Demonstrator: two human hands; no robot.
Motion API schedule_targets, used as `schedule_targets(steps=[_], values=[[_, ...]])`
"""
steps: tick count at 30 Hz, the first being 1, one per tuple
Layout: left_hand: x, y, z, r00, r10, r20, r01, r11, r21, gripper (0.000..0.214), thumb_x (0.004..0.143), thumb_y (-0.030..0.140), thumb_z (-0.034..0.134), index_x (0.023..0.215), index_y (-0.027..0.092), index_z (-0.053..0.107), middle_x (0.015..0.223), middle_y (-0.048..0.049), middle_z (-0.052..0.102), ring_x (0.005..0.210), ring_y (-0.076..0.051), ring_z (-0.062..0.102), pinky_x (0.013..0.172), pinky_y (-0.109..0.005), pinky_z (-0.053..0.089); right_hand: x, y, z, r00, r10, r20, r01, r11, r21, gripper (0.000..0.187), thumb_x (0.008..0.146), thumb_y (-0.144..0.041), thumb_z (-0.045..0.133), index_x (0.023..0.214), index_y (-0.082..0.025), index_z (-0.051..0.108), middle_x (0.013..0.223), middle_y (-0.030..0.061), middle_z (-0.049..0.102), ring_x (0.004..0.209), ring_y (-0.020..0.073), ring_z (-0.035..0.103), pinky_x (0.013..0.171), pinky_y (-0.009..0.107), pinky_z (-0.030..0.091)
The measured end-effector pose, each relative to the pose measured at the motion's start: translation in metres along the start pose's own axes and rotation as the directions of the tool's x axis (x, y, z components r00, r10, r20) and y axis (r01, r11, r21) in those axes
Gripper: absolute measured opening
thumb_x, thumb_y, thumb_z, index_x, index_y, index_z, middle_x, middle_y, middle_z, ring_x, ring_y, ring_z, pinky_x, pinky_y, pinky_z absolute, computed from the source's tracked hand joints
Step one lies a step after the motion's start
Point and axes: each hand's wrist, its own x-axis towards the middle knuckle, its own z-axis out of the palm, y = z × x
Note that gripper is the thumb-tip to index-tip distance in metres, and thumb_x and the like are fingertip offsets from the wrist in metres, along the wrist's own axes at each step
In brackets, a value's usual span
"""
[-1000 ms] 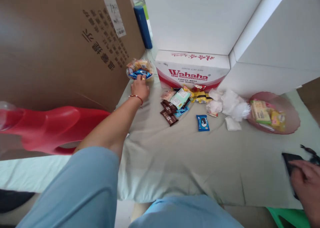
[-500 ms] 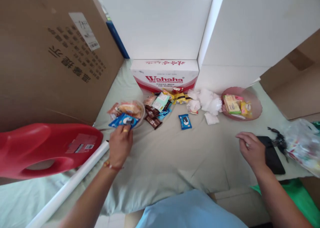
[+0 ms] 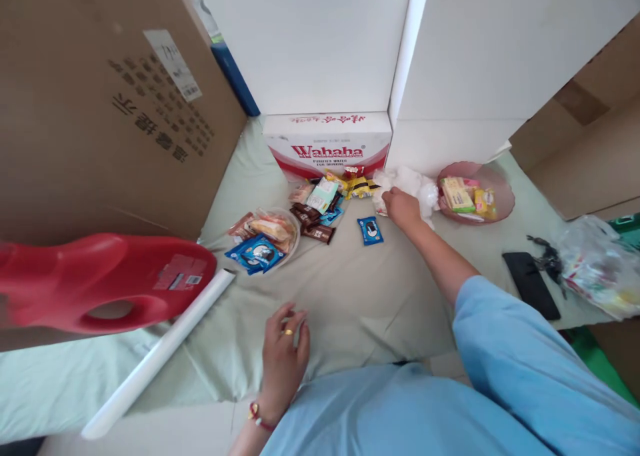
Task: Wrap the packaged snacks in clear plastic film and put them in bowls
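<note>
My right hand [image 3: 403,209] reaches to the back of the cloth, its fingers pinched together at a small clear-wrapped packet [image 3: 379,204] by the white plastic bags [image 3: 411,186]. The hand hides most of that packet. Near the front edge, my left hand [image 3: 286,349] hovers with loosely bent fingers apart and nothing in them. A round clear bowl [image 3: 296,244] holds wrapped snacks, with blue cookie packets [image 3: 256,253] at its front. One more blue cookie packet [image 3: 370,231] lies alone on the cloth. Brown snack bars [image 3: 319,233] and mixed packets [image 3: 323,195] are heaped beside the bowl.
A Wahaha carton [image 3: 327,146] stands against the white cabinet. At the right are a pink bowl [image 3: 507,199] with packets, a black phone [image 3: 531,286] and a plastic bag [image 3: 597,266]. A red jug [image 3: 150,276], a white tube [image 3: 160,356] and a large cardboard box [image 3: 100,176] fill the left.
My left hand has let go of a blue cookie packet at the clear bowl and drawn back toward me. My right hand has moved left and forward from beside the phone to the white bags.
</note>
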Motion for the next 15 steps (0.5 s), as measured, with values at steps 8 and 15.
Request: schedule_targets(steps=[8,15], values=[[0.008,0.032,0.025,0.763,-0.391,0.515,0.628,0.639,-0.445,0.034,0.093,0.053,0.06,0.097,0.021,0.074,0.084,-0.0047,0.076,0.074,-0.02,0.069,0.071,-0.031,0.055,-0.11,0.007,0.002,0.973,0.227,-0.051,-0.102,0.615,0.782,0.025,0.091,-0.047,0.065,0.094,-0.022,0.068,0.067,-0.0026,0.057,0.056,0.0142,0.045,0.057,0.027,0.038],[0.026,0.051,0.019,0.784,-0.331,0.525,0.599,0.626,-0.5,0.028,0.089,0.048,0.067,0.098,0.022,0.076,0.088,-0.0055,0.076,0.083,-0.021,0.07,0.079,-0.032,0.053,-0.059,0.008,-0.011,0.975,-0.089,-0.203,0.123,0.98,0.158,0.031,0.094,-0.026,0.053,0.116,-0.02,0.075,0.125,0.0145,0.067,0.098,0.0257,0.063,0.083,0.037,0.051]])
